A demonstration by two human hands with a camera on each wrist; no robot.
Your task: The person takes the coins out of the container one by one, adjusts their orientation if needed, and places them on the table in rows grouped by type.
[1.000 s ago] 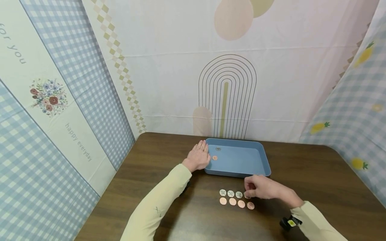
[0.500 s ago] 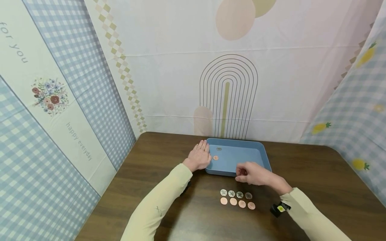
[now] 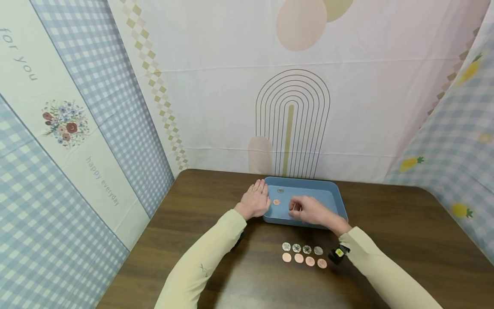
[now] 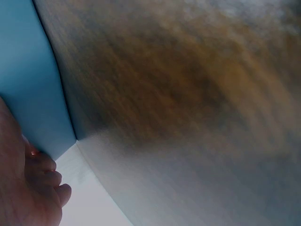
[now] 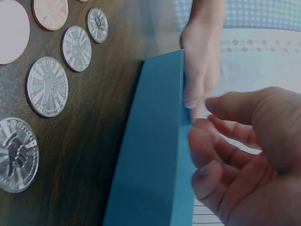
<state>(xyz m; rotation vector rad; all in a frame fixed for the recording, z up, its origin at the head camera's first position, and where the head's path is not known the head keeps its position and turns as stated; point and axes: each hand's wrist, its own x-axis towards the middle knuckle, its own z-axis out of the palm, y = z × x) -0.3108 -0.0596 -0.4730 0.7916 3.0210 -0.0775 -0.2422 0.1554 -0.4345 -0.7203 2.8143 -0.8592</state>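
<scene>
A shallow blue tray [image 3: 320, 198] stands on the brown table with a silver coin [image 3: 280, 190] and a copper coin [image 3: 276, 202] at its left end. My left hand [image 3: 254, 201] rests against the tray's left side, fingers straight. Over the tray's front part is my right hand [image 3: 310, 210], its fingers loosely bent. In the right wrist view the right hand's thumb and fingers [image 5: 202, 181] stand apart with nothing between them. In front of the tray lie a row of silver coins [image 3: 296, 248] and, nearer, a row of copper coins [image 3: 299, 258].
The dark wooden table [image 3: 208, 193] reaches back to a white patterned cloth [image 3: 216, 107]. Checked cloths hang at the left and right. A black wrist device [image 3: 337, 254] sits on the right forearm, close to the coin rows.
My right hand has left the last silver coin in the back row and moved forward and left, over the tray. That coin is now uncovered. The left hand stays where it was.
</scene>
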